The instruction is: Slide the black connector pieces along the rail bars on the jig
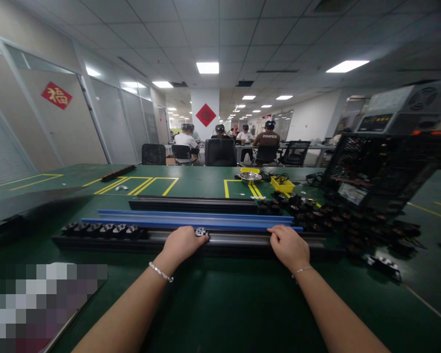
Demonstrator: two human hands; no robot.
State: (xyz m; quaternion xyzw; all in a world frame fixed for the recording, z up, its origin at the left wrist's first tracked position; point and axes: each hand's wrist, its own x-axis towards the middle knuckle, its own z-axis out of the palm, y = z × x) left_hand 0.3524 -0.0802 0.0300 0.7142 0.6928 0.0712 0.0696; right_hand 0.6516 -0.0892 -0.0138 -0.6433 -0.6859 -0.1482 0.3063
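Observation:
A long black rail (238,240) with a shiny metal strip inside lies across the table in front of me. My left hand (183,246) is closed on a small black-and-white module (202,232) at the rail's middle. Farther left, several similar modules (106,230) sit in a row in the same rail. My right hand (289,249) grips the rail right of the middle, fingers curled and thumb near its edge; the contact is partly hidden. Right behind the rail lie long blue strips (194,219).
Another black rail (191,203) lies behind the blue strips. At right are a heap of dark modules (338,220) and an open computer case (367,171). A metal bowl (250,177) and a yellow bin (282,185) stand farther back. People sit beyond the table.

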